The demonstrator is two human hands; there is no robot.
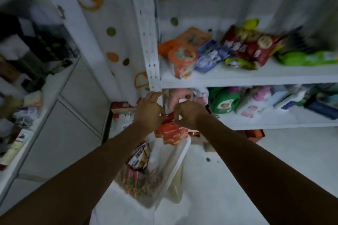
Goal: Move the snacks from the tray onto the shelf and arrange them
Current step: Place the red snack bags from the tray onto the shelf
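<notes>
Both hands meet over the far end of a white tray (180, 159). My left hand (149, 110) and my right hand (190, 113) each pinch the top of a red snack packet (171, 133) that hangs between them above the tray. In the tray lie a dark brown-and-white packet (140, 157) and a red-and-green packet (139, 182). Up on the white shelf (256, 76) lie orange packets (182, 60), a blue packet (208, 56), a dark red bag (250, 45) and a green pack (307, 57). The picture is blurred.
The lower shelf board (274, 120) carries green, pink and blue packs. The shelf's white upright post (150, 42) stands just above my left hand. A cluttered counter (27, 97) runs along the left. A red box (255, 135) sits on the pale floor under the shelf.
</notes>
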